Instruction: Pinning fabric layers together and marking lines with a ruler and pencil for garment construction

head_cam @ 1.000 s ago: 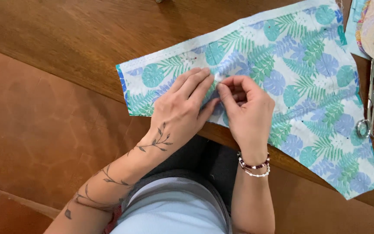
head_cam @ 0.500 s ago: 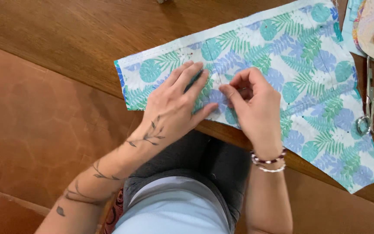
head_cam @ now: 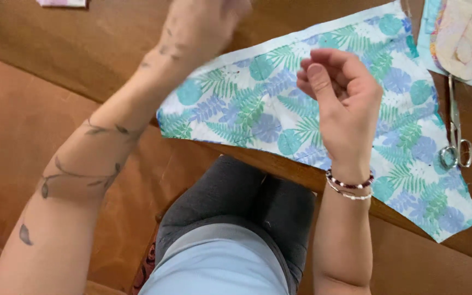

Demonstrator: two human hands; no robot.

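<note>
Head view: leaf-print fabric w/ teal and blue fronds lies flat on the brown wooden table, long piece running from centre out toward the right edge, its near edge hanging a bit past the table edge above the person's lap. Right hand is raised over the fabric's middle, fingers curled loosely inward, thumb tip close to the others; can't tell if anything thin is pinched there. Left hand is lifted up near the top of the frame, blurred, over the fabric's far edge; fingers' state unreadable, no clear hold on anything. Beaded bracelets on right wrist. Scissors lie on the table at right, touching the fabric's edge. Another cloth piece sits top right.
</note>
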